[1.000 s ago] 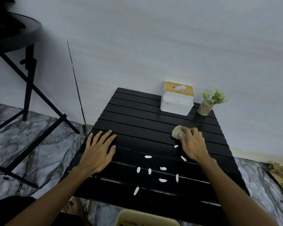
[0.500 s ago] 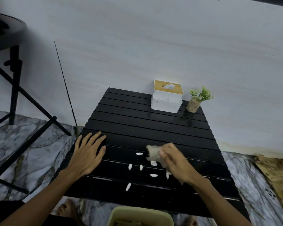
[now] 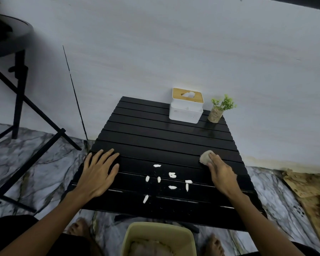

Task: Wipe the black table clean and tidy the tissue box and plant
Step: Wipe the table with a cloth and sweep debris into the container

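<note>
A black slatted table (image 3: pixel 155 137) stands against the wall. My right hand (image 3: pixel 221 174) presses a crumpled wad of tissue (image 3: pixel 205 157) onto the table's right side, fingers curled over it. My left hand (image 3: pixel 98 170) lies flat with fingers spread on the table's left edge. Several small white scraps (image 3: pixel 171 175) are scattered on the slats between my hands. At the back right stand a white tissue box with a wooden lid (image 3: pixel 186 106) and, right of it, a small green plant in a glass pot (image 3: pixel 218 110).
A pale green bin (image 3: pixel 129 237) with crumpled paper inside sits on the marble floor below the table's front edge, between my bare feet. A black tripod stand (image 3: pixel 18 93) rises at the left. Brown cardboard (image 3: pixel 307 189) lies on the floor at the right.
My right hand swept the tissue wad from the table's middle, beside the scraps, out to the right side. The left hand stayed flat on the left edge.
</note>
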Action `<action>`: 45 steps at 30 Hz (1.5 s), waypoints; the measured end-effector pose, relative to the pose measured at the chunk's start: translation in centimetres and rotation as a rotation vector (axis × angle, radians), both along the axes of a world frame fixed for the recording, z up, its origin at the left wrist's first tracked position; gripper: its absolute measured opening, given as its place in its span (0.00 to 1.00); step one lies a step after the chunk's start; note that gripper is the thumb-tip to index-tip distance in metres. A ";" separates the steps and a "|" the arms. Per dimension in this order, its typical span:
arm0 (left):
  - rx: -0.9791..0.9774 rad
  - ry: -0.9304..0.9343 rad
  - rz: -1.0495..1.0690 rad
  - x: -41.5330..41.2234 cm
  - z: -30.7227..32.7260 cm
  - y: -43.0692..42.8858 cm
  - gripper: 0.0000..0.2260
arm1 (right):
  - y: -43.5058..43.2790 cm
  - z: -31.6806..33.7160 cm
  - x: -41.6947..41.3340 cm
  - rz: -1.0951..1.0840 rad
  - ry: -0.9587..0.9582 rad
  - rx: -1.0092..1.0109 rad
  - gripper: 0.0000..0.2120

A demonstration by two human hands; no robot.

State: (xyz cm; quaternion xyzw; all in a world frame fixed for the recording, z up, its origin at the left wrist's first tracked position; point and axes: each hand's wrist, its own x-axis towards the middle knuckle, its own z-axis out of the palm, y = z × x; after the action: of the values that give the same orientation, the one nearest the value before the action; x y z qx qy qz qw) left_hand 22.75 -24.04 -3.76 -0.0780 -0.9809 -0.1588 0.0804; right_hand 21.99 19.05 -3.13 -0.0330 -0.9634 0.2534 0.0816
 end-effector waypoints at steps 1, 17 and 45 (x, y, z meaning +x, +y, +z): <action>0.000 -0.001 -0.001 0.1 0.0 0.1 0.30 | -0.8 0.1 0.3 0.024 0.001 -0.017 0.20; 0.002 0.006 -0.004 0.5 -0.5 0.5 0.29 | -10.0 1.8 11.7 0.372 -0.038 -0.370 0.17; -0.049 -0.001 0.001 0.5 -0.7 0.5 0.26 | -14.2 2.3 4.9 0.936 -0.138 -0.079 0.21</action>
State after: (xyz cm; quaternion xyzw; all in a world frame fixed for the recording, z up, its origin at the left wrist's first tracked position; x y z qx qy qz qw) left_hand 23.24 -23.59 -4.46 -0.0796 -0.9846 -0.1347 0.0780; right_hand 26.91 4.89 -0.84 0.3846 -0.8675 0.2968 -0.1069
